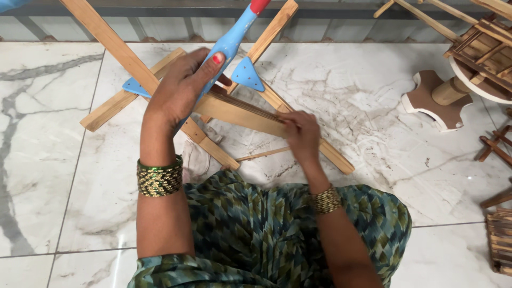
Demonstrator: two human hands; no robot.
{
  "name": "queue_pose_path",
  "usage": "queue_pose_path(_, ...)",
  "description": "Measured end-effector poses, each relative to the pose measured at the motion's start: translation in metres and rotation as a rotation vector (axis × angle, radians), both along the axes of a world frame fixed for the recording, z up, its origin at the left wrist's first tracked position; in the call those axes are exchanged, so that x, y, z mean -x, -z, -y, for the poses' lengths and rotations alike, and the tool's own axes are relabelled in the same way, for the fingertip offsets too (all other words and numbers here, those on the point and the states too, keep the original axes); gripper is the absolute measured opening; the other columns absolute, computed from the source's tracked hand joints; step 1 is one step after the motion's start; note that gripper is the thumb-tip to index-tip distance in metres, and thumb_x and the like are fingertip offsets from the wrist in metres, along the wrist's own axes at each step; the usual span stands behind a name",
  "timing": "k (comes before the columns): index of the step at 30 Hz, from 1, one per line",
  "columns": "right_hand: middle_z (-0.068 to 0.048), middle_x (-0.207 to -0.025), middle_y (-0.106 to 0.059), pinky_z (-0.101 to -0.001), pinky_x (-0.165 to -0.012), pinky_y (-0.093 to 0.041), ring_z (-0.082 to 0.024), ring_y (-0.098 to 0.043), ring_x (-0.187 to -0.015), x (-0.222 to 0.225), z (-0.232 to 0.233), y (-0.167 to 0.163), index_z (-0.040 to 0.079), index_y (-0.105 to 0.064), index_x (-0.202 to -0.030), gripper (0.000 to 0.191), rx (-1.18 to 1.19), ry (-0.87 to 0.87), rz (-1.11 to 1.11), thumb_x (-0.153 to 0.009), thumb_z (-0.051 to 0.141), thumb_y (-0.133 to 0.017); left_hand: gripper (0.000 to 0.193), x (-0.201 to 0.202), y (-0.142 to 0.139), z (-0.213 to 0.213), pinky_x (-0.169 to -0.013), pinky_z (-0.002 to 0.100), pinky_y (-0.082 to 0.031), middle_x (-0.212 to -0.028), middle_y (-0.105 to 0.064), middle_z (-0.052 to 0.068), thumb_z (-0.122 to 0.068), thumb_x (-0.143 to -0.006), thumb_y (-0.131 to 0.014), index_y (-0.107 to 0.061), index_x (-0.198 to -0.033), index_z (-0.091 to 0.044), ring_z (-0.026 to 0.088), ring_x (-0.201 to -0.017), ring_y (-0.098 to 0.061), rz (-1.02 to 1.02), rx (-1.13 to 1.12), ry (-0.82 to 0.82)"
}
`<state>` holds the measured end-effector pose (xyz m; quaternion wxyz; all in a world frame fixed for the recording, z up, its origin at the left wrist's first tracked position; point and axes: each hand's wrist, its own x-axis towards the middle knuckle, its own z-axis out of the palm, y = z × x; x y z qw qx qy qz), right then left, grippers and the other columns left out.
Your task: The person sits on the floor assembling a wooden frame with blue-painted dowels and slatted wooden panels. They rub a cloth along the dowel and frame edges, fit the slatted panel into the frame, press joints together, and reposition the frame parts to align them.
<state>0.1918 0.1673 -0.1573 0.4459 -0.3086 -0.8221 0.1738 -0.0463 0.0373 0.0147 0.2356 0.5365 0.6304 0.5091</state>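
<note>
White marble floor (373, 106), veined grey, carrying all the work; no bench in view. Large wooden frame (133, 66) of crossed slats lying flat on the floor ahead of the knees, with blue triangular corner plates (247, 74) fixed at the crossings. Blue tool with a red tip (230, 40) laid diagonally across the frame, upper end running out of view at the top edge. Thin wooden slat (242, 114) held across the frame between both hands, just below the blue plates. Left hand (184, 88) wrapped over the tool and the frame crossing, fingers closed around the tool body. Right hand (301, 133) pinching the right end of the thin slat, fingertips clamped together on it. Off to the right, well apart: a round wooden stand (434, 98) and further slatted pieces (501, 240) at the frame edge. Small loose stick (264, 154) on the floor near the right hand. Risks as judged: slat sliding off line on the smooth frame if the right-hand pinch loosens; tool tip skidding toward the right fingertips, which sit close along the same slat; frame shifting on the polished marble under sideways pressure, nothing visible bracing it; loose stick liable to be knocked about or knelt on; thin slat liable to split if pressed near its end.
</note>
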Motion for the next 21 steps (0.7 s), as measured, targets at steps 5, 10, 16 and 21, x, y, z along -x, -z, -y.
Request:
queue_pose_path(5, -0.01, -0.091, -0.08, -0.0275, -0.071, -0.058, -0.014, -0.074, -0.078, -0.012, -0.039, 0.025, 0.003, -0.078, -0.104, 0.022, 0.473, 0.061, -0.065, -0.093, -0.004, -0.062, 0.068, -0.001, 0.001, -0.025, -0.068, 0.032, -0.056, -0.077, -0.073, 0.009, -0.066, -0.097, -0.051, -0.068, -0.109, -0.001, 0.018, -0.072, -0.073, -0.09, -0.122, -0.15)
queue_pose_path(10, -0.012, -0.094, -0.079, -0.0254, -0.073, -0.056, -0.014, -0.072, -0.08, 0.046, -0.025, -0.032, 0.001, -0.077, -0.108, 0.019, 0.371, -0.254, -0.115, -0.094, -0.001, -0.064, 0.073, 0.002, 0.007, -0.033, -0.066, 0.036, -0.052, -0.073, -0.069, 0.013, -0.07, -0.1, -0.043, -0.069, -0.119, -0.004, 0.022, -0.07, -0.069, -0.178, -0.135, -0.188)
queue_pose_path(16, -0.01, -0.108, -0.074, -0.0303, -0.097, -0.058, -0.015, -0.071, -0.101, 0.118, 0.013, -0.089, -0.004, -0.069, -0.117, 0.025, 0.479, -0.622, -0.475, -0.099, -0.008, -0.053, 0.071, 0.001, 0.009, -0.037, -0.068, 0.037, -0.055, -0.074, -0.071, 0.013, -0.069, -0.098, -0.056, -0.067, -0.123, -0.003, 0.022, -0.071, -0.072, -0.287, -0.155, -0.203)
queue_pose_path(21, -0.011, -0.107, -0.072, -0.0338, -0.097, -0.059, -0.017, -0.07, -0.101, 0.114, -0.017, -0.087, -0.006, -0.066, -0.118, 0.024, 0.867, -0.828, -0.491, -0.098, -0.012, -0.056, 0.064, 0.003, 0.006, -0.035, -0.064, 0.035, -0.057, -0.077, -0.073, 0.012, -0.059, -0.09, -0.077, -0.068, -0.115, -0.001, 0.023, -0.072, -0.076, -0.334, -0.104, -0.175)
